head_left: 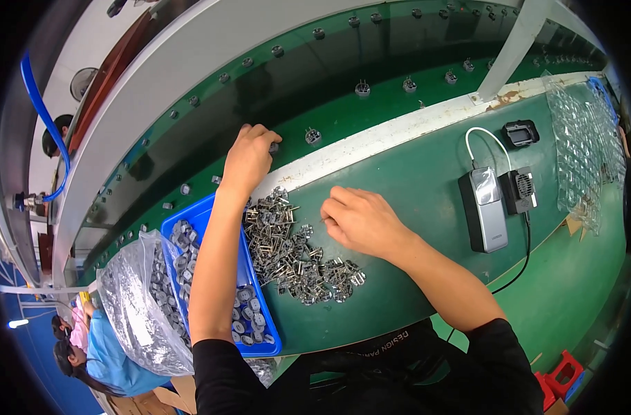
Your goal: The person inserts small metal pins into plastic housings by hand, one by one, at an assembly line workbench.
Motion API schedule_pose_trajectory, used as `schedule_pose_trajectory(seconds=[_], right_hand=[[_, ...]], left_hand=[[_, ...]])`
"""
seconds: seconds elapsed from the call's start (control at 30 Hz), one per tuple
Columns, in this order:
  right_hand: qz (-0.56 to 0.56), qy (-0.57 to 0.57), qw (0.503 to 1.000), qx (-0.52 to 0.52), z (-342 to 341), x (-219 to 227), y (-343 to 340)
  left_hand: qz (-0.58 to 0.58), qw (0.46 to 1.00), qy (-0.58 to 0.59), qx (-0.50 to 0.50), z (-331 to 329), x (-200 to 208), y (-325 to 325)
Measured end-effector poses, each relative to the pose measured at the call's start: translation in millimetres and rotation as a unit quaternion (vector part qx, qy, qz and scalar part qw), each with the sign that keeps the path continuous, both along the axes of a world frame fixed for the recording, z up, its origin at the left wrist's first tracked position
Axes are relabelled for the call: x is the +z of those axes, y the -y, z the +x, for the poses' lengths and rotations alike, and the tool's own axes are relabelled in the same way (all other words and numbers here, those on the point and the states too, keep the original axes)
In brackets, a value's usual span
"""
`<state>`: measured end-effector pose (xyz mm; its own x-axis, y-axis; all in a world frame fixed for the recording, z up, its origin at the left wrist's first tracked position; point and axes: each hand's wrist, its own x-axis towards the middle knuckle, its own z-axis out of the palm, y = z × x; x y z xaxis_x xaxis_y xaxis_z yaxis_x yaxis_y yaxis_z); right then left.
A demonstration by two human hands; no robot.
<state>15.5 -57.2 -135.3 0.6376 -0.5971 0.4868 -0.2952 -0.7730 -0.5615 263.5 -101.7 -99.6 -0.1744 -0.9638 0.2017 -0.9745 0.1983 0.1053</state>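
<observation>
Metal plug parts [298, 252] lie heaped beside the conveyor belt [329, 83]; several ride it, many remain. Left hand [248, 158] pinches one there; right hand [360, 220] curls, contents unclear.

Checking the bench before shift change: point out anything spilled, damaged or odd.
Nothing looks damaged. The metal parts lie in a loose heap on the green table beside the blue tray, not in it. White paint on the conveyor edge is chipped.

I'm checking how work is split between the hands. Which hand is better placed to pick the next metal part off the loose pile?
Probably the right hand: its fingers rest beside the pile of metal parts on the green table. The left hand reaches up to the conveyor belt.
</observation>
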Motion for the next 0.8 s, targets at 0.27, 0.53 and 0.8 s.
schedule_pose_trajectory(seconds=[0.27,0.53,0.8], right_hand=[[0.313,0.171,0.934,0.008,-10.1,23.9,7.4],[0.307,0.244,0.919,0.031,-6.4,32.7,-2.0],[0.129,0.211,0.969,-0.003,3.8,22.3,-10.5]], left_hand=[[0.007,0.913,-0.405,0.044,-54.0,21.9,-64.2],[0.084,0.802,-0.586,0.079,-78.0,24.6,-118.3],[0.111,0.821,-0.553,0.083,-84.3,12.9,-123.7]])
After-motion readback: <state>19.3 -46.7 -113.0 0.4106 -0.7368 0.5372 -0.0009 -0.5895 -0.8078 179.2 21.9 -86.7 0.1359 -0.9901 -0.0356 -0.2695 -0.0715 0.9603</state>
